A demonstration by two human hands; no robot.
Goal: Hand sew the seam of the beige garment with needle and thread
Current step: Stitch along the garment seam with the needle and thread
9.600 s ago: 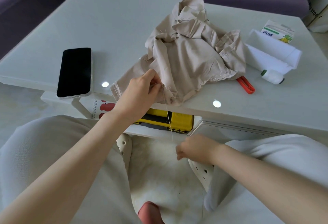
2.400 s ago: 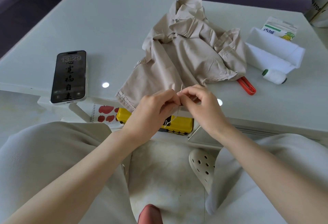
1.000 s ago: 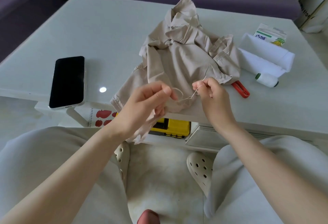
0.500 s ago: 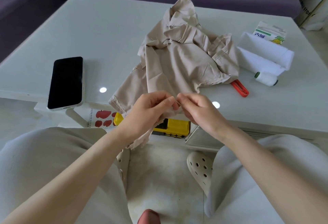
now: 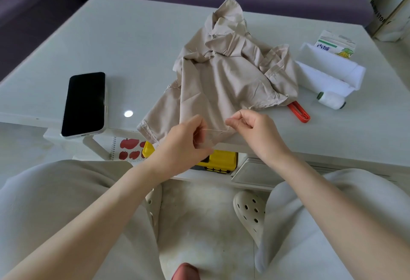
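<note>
Head view, seated at table (image 5: 221,24).

- Garment (image 5: 221,79): crumpled heap on the table, right of centre. Its near stitched hem reaches the front table edge. Half a second ago a corner hung below that edge under the left hand; now it is drawn up into that hand.
- Left hand (image 5: 186,144): at the front table edge, fingers curled. Thumb and fingers pinch the garment's near edge.
- Right hand (image 5: 255,133): just right of the left hand, over the table edge. Thumb and forefinger are closed together on the thread (image 5: 214,130), the other fingers curled under. A fine line shows at the fingertips; cannot tell whether it is the needle.
- Change: half a second ago the two hands met fingertip to fingertip. Now they are apart, with the thread running nearly level between them.
- Phone (image 5: 85,103): flat at the table's left, screen dark. It was lit 2.4 s ago.
- Same places as before:
  - spool (image 5: 331,99), on its side, right of the garment;
  - red tool (image 5: 298,112), one end under the garment's right edge;
  - white cloth (image 5: 328,73), folded, behind the spool;
  - carton (image 5: 335,45), behind the cloth.
- Below the table: yellow box (image 5: 219,159) and a notebook (image 5: 128,148) with apples on it.
</note>
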